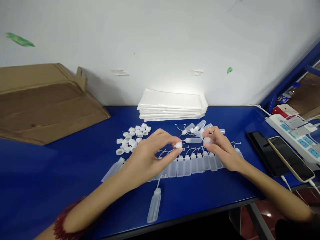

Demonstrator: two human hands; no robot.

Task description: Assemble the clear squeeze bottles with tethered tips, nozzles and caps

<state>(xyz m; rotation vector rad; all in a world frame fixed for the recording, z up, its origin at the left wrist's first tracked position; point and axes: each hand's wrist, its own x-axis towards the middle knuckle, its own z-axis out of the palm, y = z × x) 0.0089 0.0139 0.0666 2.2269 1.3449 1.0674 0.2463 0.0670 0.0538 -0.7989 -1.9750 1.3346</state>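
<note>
- Row of bottles [193, 164]: lies across the blue desk [62, 183], thin bent tubes on its far side.
- Left hand [151, 155]: thumb and fingertip pinched on a white cap [178, 145], seen against the row's far side.
- Right hand [223, 150]: fingers closed on a clear plastic piece [207, 140] by the row's right part; its shape is partly hidden.
- Heap of caps [130, 142]: left of the row, beyond it.
- Loose bottles [194, 140]: just beyond the row.
- Single bottle [154, 206]: on the row's near side.

Caps [132, 142] are white; table [82, 163] blue; cardboard [50, 103] brown.
</note>
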